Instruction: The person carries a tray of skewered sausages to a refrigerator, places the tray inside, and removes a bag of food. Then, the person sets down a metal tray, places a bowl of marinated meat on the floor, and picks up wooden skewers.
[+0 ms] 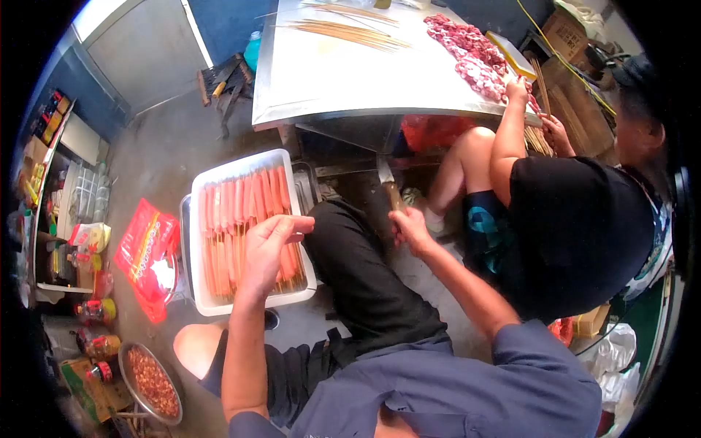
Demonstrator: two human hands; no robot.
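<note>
My left hand [269, 248] is over the right part of a white tray [201, 292], fingers stretched to the right, with nothing visible in them. Rows of pink sausages on skewers [237, 201] lie in the tray. In my right hand [410, 228] is a knife [394, 193] with a wooden handle, its blade pointing away toward the table. This hand is to the right of my dark-trousered knee, in front of the table edge.
A metal table [321, 73] bears bamboo skewers [350, 33] and raw meat pieces [475, 62]. At right sits a co-worker [577, 226], hands at the meat and skewers. A red bag [150, 252] lies left of the tray; a bowl of meat [152, 383] stands lower left.
</note>
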